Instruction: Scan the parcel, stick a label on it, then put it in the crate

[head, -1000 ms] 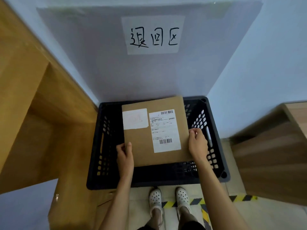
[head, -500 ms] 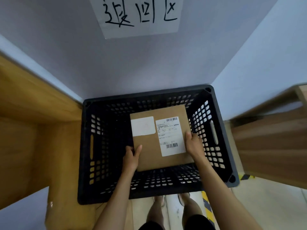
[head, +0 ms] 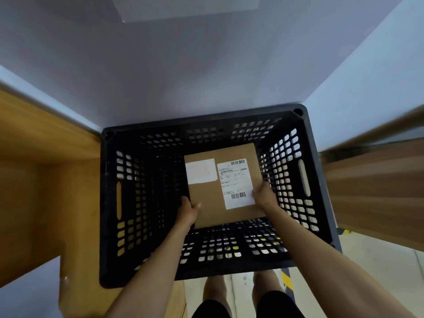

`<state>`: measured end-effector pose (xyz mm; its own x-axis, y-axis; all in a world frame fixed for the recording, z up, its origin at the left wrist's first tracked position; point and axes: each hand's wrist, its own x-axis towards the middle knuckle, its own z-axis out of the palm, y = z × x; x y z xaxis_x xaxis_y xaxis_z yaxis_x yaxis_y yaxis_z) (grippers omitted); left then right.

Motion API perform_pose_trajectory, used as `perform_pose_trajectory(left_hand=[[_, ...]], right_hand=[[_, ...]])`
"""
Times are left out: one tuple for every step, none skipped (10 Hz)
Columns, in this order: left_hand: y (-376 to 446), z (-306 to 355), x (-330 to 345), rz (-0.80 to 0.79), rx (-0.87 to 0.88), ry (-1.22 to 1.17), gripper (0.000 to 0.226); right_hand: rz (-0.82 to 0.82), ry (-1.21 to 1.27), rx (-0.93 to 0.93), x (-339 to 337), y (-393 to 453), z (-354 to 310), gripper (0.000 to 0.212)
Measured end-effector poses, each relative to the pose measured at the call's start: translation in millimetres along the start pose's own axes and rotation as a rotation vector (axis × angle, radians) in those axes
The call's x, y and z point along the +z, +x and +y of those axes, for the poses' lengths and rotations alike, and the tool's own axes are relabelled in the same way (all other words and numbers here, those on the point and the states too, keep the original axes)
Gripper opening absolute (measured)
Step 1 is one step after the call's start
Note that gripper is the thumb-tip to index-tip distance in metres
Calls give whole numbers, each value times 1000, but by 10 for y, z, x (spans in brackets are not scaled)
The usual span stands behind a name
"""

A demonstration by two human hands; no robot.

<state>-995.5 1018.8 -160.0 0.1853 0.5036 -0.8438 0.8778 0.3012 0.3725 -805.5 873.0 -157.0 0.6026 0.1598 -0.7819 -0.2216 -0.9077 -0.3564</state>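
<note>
— Between your two hands, where does it sit?
— Flat brown cardboard parcel, long axis away from you; left hand and right hand grip its sides inside the black perforated plastic crate.

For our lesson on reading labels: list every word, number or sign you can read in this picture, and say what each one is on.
Nothing here reads clearly.
Printed label on the parcel: two barcodes and lines of small print, too small and blurred to read.
Pale sticker on the parcel: faint marking, not readable.
Paper sign on the wall: its writing is cut off by the top edge.
</note>
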Motion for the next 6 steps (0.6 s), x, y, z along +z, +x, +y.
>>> perform_pose_trajectory(left_hand=[[1,-33,27,9,2,20,47],[-23,-63,0,9,-8,-49,51],[-62,-64,-41,22,-20,-113,48],[-151,1,-99,44,7,-171,43],[-241,74,-188,38,71,-199,39],[-352,253,-310,53,161,-206,31]], right_hand=[[-5,-1,11,13,-5,70,55],[-20,28,11,-5,-58,62,56],[-4,68,-12,1,-85,60,57],[7,96,-55,-22,-187,13,56],[33,93,-145,-84,-320,-88,56],[31,135,-241,-221,-555,-351,52]])
